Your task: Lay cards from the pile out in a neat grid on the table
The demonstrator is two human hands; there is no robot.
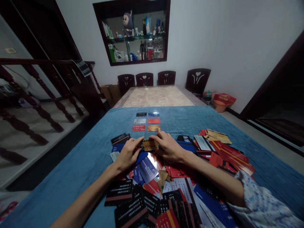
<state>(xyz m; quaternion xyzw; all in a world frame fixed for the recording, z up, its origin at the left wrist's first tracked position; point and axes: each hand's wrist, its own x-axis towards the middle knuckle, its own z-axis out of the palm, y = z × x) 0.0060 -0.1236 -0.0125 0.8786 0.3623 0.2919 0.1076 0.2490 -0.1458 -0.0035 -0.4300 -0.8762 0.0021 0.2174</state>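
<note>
A gold bank card point(149, 145) lies between my two hands, its printed face toward me. My left hand point(129, 152) pinches its left end with thumb and fingers. On its right end my right hand point(167, 145) closes in the same way. Below and around both hands spreads a loose heap of cards: a violet-blue card point(147, 168), black striped cards point(133, 209), red cards point(231, 155) and a white card point(203, 143). Beyond my hands, several cards lie in two columns, among them a gold card point(154, 128) and a red card point(138, 128).
A blue cloth point(95, 152) covers the near part of the table, with the marbled tabletop point(154, 96) bare beyond it. Dark chairs point(198, 80) stand at the far end. A wooden railing point(47, 82) runs along the left; a red bin point(222, 101) sits at the right.
</note>
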